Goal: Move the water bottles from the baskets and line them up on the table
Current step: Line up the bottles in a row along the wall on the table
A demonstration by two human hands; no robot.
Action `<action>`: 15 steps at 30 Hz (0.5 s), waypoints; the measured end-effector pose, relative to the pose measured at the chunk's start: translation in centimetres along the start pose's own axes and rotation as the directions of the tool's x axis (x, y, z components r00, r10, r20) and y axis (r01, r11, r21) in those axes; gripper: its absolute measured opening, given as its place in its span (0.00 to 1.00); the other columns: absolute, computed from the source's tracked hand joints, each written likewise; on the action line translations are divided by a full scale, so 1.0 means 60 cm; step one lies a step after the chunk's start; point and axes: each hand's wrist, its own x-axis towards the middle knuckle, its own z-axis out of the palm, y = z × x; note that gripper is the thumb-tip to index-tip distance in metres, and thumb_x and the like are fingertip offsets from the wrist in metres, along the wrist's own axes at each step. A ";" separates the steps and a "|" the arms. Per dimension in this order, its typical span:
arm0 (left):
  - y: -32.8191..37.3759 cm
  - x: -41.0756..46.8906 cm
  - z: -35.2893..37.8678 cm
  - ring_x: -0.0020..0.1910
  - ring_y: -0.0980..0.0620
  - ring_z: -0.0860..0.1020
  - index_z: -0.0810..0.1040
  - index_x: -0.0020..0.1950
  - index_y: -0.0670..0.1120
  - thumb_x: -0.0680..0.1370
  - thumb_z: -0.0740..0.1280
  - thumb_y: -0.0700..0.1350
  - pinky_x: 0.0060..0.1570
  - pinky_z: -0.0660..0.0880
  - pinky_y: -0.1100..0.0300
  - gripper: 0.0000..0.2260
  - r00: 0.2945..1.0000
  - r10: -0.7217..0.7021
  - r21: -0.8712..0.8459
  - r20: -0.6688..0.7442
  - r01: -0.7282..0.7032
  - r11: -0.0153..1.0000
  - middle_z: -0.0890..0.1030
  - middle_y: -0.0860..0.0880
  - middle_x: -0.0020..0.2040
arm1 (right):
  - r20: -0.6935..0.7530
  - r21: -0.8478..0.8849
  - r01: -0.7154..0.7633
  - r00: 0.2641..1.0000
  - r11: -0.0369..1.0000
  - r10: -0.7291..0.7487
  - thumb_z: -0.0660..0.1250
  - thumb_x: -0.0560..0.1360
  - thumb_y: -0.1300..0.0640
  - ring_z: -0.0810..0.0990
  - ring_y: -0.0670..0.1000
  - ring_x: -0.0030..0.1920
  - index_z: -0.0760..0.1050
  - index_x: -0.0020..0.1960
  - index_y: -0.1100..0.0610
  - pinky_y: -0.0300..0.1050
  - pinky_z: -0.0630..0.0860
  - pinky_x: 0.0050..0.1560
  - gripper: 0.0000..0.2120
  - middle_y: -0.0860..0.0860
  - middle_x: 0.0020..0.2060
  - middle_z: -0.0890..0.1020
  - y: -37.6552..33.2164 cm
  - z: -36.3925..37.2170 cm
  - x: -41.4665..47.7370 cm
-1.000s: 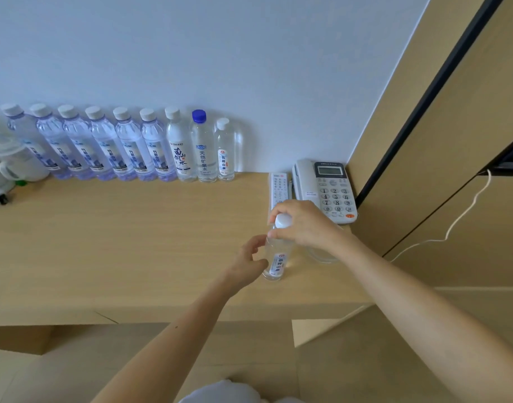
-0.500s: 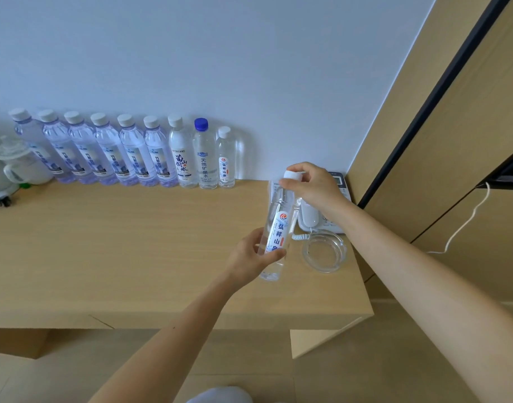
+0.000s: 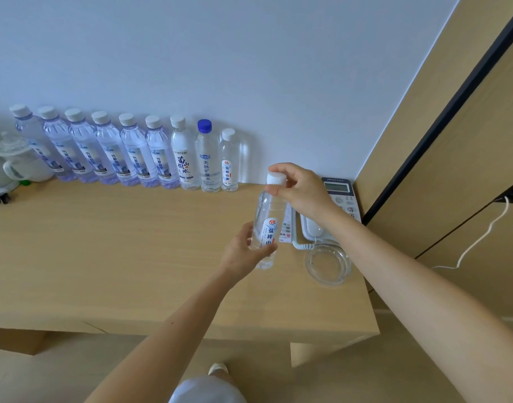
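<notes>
A small clear water bottle point(image 3: 267, 216) with a white cap and a white label is held tilted above the wooden table point(image 3: 109, 257). My left hand point(image 3: 243, 251) grips its lower body. My right hand point(image 3: 303, 189) pinches its cap from above. Along the wall stands a row of several water bottles point(image 3: 139, 155): several blue-tinted ones at the left, then a white-capped one, a blue-capped bottle point(image 3: 207, 158) and a small bottle point(image 3: 229, 162) of the same kind as the held one. No basket is in view.
A telephone point(image 3: 341, 196) and a remote control point(image 3: 285, 228) lie at the table's right end, partly behind my right arm. A clear glass ashtray point(image 3: 328, 264) sits in front of them. A lidded glass mug point(image 3: 19, 161) stands at the far left.
The bottle has gone from near the table's front edge up and back toward the wall, with both hands on it throughout. In the last half second it barely moved.
</notes>
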 end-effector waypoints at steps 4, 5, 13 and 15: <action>0.024 0.065 -0.017 0.57 0.55 0.76 0.68 0.64 0.50 0.76 0.66 0.49 0.48 0.72 0.62 0.18 1.000 -0.012 -0.079 -0.016 0.011 0.997 0.76 0.56 0.56 | -0.038 -0.139 0.039 0.998 0.990 -0.044 0.72 0.69 0.53 0.74 0.49 0.45 0.75 0.60 0.49 0.44 0.71 0.53 0.20 0.52 0.48 0.79 -0.003 0.018 0.047; 0.029 0.085 -0.022 0.58 0.54 0.76 0.68 0.65 0.51 0.76 0.66 0.50 0.50 0.72 0.61 0.18 0.999 -0.021 -0.080 -0.040 0.018 0.997 0.74 0.55 0.59 | -0.042 -0.171 0.037 0.998 0.985 -0.044 0.72 0.69 0.53 0.74 0.49 0.46 0.74 0.61 0.48 0.44 0.70 0.54 0.21 0.52 0.49 0.78 -0.003 0.024 0.060; 0.064 0.208 -0.049 0.53 0.52 0.75 0.65 0.67 0.45 0.78 0.60 0.39 0.47 0.74 0.62 0.17 0.972 -0.234 -0.403 0.010 0.218 0.889 0.74 0.47 0.57 | -0.178 -0.197 -0.030 0.984 0.980 -0.005 0.72 0.69 0.55 0.72 0.47 0.43 0.75 0.59 0.51 0.38 0.67 0.48 0.18 0.47 0.44 0.74 0.014 0.046 0.184; 0.069 0.238 -0.049 0.52 0.52 0.75 0.67 0.64 0.44 0.78 0.60 0.38 0.47 0.74 0.62 0.14 0.956 -0.287 -0.469 0.052 0.277 0.839 0.75 0.50 0.50 | -0.188 -0.229 -0.043 0.982 0.973 -0.001 0.72 0.69 0.55 0.71 0.46 0.42 0.75 0.58 0.51 0.36 0.65 0.47 0.18 0.45 0.43 0.73 0.023 0.049 0.208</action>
